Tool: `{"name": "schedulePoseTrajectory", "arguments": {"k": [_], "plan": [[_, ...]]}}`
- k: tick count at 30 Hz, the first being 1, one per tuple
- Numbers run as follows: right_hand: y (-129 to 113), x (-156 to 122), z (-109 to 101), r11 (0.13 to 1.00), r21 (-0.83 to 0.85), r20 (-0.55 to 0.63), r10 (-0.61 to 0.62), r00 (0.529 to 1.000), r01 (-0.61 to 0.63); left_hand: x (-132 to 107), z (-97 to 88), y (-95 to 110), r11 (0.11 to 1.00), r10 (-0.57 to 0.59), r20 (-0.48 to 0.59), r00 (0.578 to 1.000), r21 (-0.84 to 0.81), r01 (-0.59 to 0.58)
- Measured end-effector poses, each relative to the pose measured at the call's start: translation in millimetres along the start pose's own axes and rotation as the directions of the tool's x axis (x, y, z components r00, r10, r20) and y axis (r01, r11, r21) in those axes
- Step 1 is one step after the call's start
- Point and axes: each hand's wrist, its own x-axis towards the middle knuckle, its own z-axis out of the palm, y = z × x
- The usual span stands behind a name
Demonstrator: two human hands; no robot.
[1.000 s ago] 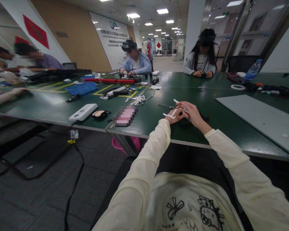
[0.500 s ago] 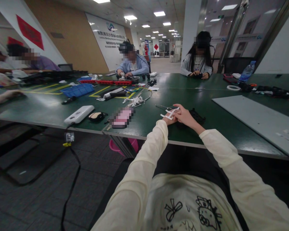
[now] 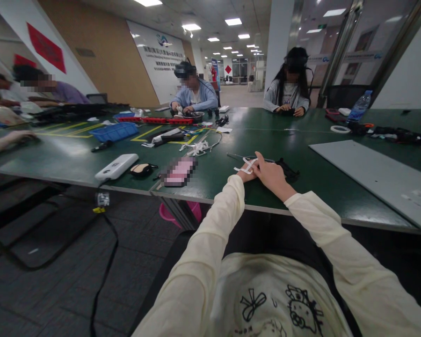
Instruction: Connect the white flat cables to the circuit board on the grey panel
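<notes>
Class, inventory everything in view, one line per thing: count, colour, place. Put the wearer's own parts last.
Thin paper-like strips: several, white, across the left hand
Crumpled item: one, black, beside the right hand
Blurred flat slab: one, pink, left of the hands
Rounded box: one, white, left of the slab
Nearest plastic basket: one, blue, left
Flat board: one, grey, right
Plastic bottle: one, clear-blue, far right
Flat-topped table: joined sections, green, under these
Round bucket: one, pink, below
Other people: at least four, mixed clothing, far side and left
Small clutter: too blurred to count
Left hand: one, cream sleeve, under the right
Right hand: one, cream sleeve, over the left
</notes>
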Motion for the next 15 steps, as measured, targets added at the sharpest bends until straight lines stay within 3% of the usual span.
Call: {"name": "schedulePoseTrajectory", "arguments": {"k": [15], "plan": [[2.4,-4.1,-4.1,0.997,-0.073,0.019,-0.011,1.000,0.013,0.1,0.2,-8.5,0.997,0.055,-0.024,0.998,0.047,-0.054]]}}
